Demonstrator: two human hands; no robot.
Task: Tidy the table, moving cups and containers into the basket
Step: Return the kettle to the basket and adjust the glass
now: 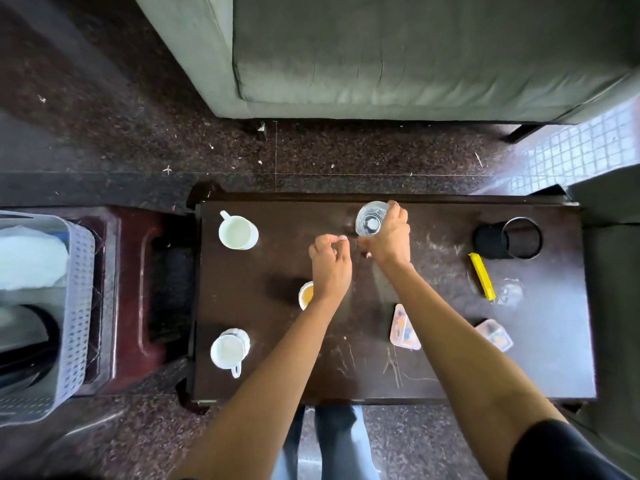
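Observation:
My right hand (389, 237) is wrapped around a clear drinking glass (370, 219) that stands near the far edge of the dark wooden table (277, 358). My left hand (330, 263) hovers just left of it, fingers curled, holding nothing. Partly hidden under my left wrist is a small cup of orange liquid (306, 294). Two white mugs stand on the table's left side, one far (237, 232) and one near (228, 349). Two clear lidded containers (403, 328) (494, 335) lie on the near right. The white perforated basket (74, 306) sits on a stool to the left.
A black mesh pen holder (509, 238) lies on its side at the far right, with a yellow bar (482, 281) and a clear crumpled wrapper (509, 293) in front of it. A grey sofa (398, 64) stands beyond the table. The basket holds a white cloth and a dark item.

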